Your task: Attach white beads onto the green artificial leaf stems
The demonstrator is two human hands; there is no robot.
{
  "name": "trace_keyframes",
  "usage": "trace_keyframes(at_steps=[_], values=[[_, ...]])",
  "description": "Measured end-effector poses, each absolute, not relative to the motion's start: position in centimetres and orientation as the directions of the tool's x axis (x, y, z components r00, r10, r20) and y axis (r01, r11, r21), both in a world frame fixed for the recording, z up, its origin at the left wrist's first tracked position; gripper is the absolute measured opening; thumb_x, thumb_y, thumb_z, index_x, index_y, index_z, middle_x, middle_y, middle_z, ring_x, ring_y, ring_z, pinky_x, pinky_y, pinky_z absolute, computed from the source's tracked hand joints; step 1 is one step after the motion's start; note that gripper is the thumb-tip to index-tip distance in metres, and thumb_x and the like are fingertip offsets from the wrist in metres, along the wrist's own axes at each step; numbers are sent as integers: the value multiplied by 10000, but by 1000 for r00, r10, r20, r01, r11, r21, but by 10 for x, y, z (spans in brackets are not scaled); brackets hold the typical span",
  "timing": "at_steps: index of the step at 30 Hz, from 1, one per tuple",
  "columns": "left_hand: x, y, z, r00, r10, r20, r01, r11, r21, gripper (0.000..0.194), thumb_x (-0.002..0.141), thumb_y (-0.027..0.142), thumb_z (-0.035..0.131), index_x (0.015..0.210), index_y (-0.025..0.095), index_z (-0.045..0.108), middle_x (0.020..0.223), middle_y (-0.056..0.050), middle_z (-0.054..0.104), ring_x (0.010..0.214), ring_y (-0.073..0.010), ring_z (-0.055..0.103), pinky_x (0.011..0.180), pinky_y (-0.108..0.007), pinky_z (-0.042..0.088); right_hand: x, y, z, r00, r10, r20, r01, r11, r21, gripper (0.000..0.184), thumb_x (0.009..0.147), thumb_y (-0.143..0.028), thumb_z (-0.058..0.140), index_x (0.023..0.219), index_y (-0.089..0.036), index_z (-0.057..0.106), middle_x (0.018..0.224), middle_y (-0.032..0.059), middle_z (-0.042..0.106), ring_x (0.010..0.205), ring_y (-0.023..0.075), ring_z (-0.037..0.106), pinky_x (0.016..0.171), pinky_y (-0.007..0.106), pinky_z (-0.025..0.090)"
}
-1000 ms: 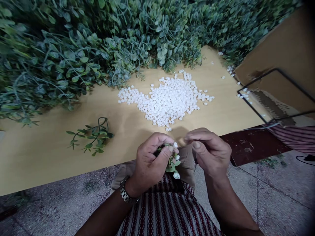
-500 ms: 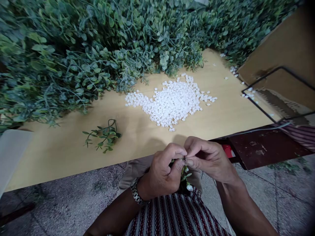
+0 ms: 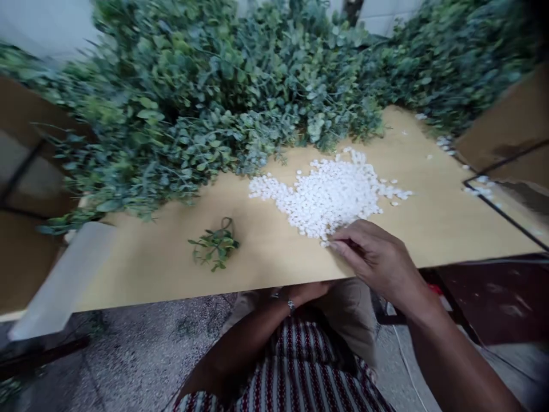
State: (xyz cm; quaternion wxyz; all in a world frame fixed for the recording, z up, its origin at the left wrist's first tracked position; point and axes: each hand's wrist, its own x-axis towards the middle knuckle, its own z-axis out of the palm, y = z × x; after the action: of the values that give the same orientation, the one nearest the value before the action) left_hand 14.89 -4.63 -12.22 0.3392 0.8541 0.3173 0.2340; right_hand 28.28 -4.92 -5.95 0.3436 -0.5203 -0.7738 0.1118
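My right hand [image 3: 377, 254] reaches over the table to the near edge of a pile of small white buds [image 3: 330, 197]. Its thumb and forefinger are pinched together on a bud at that edge, largely covered by the fingertips. Below the table's front edge, over my lap, is my left hand [image 3: 311, 292]; the tabletop hides its fingers and whatever they hold. A metal-banded watch [image 3: 291, 307] circles the left wrist. To the left of the pile lies a loose green leafy sprig [image 3: 217, 246] with a curled stem.
Artificial greenery [image 3: 240, 86] is heaped along the back of the wooden table [image 3: 150, 274]. Cardboard with a black wire frame [image 3: 510, 214] stands at the right, and more cardboard [image 3: 26, 252] at the left. A whitish sheet [image 3: 72, 274] hangs over the left edge.
My hands have parted. The right one moved up to the bud pile; the left dropped under the table edge, and the budded sprig between them is out of sight. The view shifted left.
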Motion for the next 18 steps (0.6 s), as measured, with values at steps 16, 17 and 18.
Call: trace_keyframes(at_steps=[16,17,18], values=[[-37,27,18,774,633,18,621,-764,174,558,680,-84,396,1095,198,641,1310,-108,533,1189,-248,487,1005,-455,383,290,-55,-74,-185,915,357,726,372,-578,170,849,-398,520,828,-242,583,829,4,612,764,165,592,718,288,433],[-38,36,15,810,583,-64,583,-791,184,587,659,-86,412,1109,213,642,1362,-96,494,1219,-255,462,1020,-452,369,291,-56,-76,-184,912,367,722,379,-580,162,848,-392,525,829,-243,586,832,5,613,768,166,593,723,289,433],[-37,42,13,836,537,-114,548,-811,203,589,654,-85,424,1113,212,644,1375,-95,486,1237,-256,446,1033,-442,358,291,-56,-77,-180,911,372,718,380,-583,157,845,-389,531,830,-243,588,834,6,614,772,167,593,727,290,434]])
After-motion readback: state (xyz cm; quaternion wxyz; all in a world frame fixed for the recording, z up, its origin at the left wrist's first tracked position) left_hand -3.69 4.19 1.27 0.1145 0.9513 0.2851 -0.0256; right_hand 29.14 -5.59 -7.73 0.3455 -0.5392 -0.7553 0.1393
